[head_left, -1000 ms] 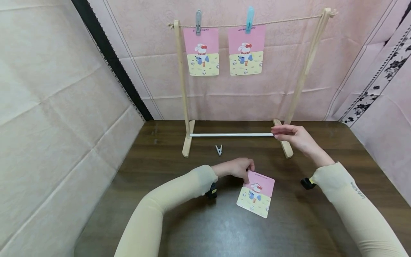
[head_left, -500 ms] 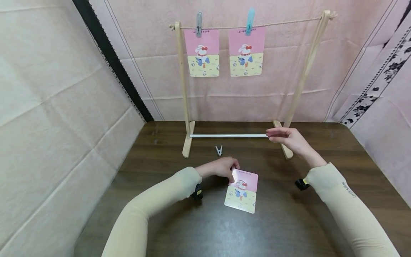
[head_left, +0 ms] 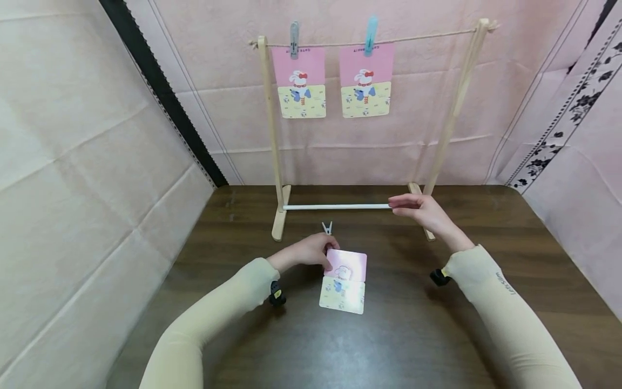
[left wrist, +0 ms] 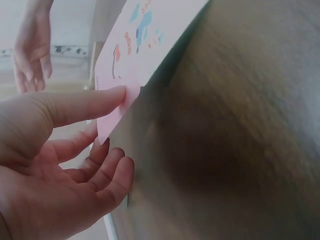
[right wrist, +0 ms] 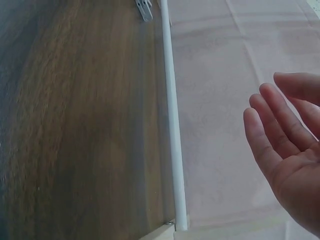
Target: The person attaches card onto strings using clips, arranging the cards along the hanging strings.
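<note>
My left hand point(head_left: 311, 252) pinches the upper left corner of a pink and yellow card point(head_left: 343, 294) printed with a cartoon figure. In the left wrist view the thumb lies on the face of the card point(left wrist: 145, 35), with fingers behind it. A small grey clothespin point(head_left: 328, 227) lies on the table just beyond that hand. My right hand point(head_left: 420, 209) hovers near the right end of the white crossbar point(head_left: 335, 207), fingers loosely extended and holding nothing. The right wrist view shows this hand point(right wrist: 290, 135) apart from the bar point(right wrist: 172, 115).
A wooden rack with a left post point(head_left: 270, 119) and right post point(head_left: 454, 108) carries a string point(head_left: 427, 37). Two matching cards, a left card point(head_left: 302, 102) and a right card point(head_left: 365, 100), hang from a grey clothespin point(head_left: 294, 39) and a blue clothespin point(head_left: 371, 35).
My left hand has carried the card leftward, closer to the loose clothespin, and the card has turned more upright. The right hand has drifted left along the crossbar.
</note>
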Demonstrator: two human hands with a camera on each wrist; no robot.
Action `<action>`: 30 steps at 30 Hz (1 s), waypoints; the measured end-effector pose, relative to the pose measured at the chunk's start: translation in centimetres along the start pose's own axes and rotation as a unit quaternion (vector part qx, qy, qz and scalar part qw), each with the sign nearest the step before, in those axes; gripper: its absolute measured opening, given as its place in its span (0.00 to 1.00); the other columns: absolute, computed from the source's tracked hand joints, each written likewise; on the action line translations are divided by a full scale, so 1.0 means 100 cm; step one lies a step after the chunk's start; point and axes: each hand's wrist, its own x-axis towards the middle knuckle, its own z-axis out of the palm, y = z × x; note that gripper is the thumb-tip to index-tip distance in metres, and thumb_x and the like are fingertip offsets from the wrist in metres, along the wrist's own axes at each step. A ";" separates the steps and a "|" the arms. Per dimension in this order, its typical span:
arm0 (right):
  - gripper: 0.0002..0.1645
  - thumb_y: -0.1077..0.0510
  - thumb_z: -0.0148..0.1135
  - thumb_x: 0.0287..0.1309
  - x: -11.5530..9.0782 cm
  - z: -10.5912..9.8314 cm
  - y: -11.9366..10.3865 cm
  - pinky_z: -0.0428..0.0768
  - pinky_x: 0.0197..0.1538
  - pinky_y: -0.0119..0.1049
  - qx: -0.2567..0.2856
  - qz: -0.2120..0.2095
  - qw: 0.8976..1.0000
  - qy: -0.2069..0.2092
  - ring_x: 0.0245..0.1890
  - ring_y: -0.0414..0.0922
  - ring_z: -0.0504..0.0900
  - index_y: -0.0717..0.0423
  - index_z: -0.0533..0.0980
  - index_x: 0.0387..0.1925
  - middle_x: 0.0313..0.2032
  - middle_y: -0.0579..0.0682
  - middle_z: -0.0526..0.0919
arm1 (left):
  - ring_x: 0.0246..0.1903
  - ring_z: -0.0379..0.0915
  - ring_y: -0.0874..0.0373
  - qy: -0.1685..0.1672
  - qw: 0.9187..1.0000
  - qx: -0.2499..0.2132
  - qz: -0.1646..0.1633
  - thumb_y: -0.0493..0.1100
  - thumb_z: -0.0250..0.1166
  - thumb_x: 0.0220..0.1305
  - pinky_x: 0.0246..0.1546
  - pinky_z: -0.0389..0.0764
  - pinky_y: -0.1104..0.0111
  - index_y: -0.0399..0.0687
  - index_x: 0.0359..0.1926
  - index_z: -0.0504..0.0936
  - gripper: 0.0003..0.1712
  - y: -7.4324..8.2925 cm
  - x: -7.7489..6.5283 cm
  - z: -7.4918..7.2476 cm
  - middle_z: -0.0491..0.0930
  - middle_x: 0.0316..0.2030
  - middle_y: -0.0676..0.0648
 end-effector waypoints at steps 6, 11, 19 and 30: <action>0.21 0.60 0.65 0.67 0.007 0.008 0.004 0.77 0.50 0.23 -0.019 -0.014 1.000 0.000 0.47 0.33 0.82 0.64 0.78 0.59 0.54 0.62 0.83 | 0.42 0.71 0.54 0.032 0.999 -0.028 0.006 0.34 0.77 0.52 0.44 0.75 0.62 0.44 0.50 0.80 0.23 -0.014 -0.012 -0.011 0.75 0.42 0.48; 0.21 0.60 0.66 0.66 0.013 0.016 0.010 0.78 0.49 0.24 -0.015 -0.017 1.000 0.001 0.47 0.34 0.83 0.64 0.78 0.58 0.54 0.64 0.83 | 0.43 0.73 0.53 0.056 0.996 -0.064 0.012 0.32 0.74 0.55 0.47 0.76 0.61 0.45 0.53 0.78 0.25 -0.020 -0.023 -0.020 0.79 0.44 0.48; 0.21 0.60 0.67 0.65 0.021 0.030 0.010 0.78 0.48 0.25 -0.030 -0.023 0.999 -0.004 0.50 0.44 0.84 0.62 0.79 0.58 0.52 0.62 0.84 | 0.45 0.75 0.50 0.107 0.983 -0.148 0.034 0.28 0.69 0.60 0.46 0.77 0.59 0.46 0.56 0.75 0.25 -0.030 -0.038 -0.030 0.79 0.48 0.45; 0.20 0.61 0.66 0.66 0.033 0.052 0.006 0.78 0.51 0.33 -0.043 -0.003 0.999 -0.018 0.53 0.52 0.82 0.59 0.80 0.58 0.52 0.60 0.84 | 0.43 0.77 0.48 0.163 0.961 -0.221 0.039 0.24 0.63 0.63 0.43 0.80 0.62 0.42 0.57 0.74 0.23 -0.037 -0.052 -0.033 0.79 0.46 0.40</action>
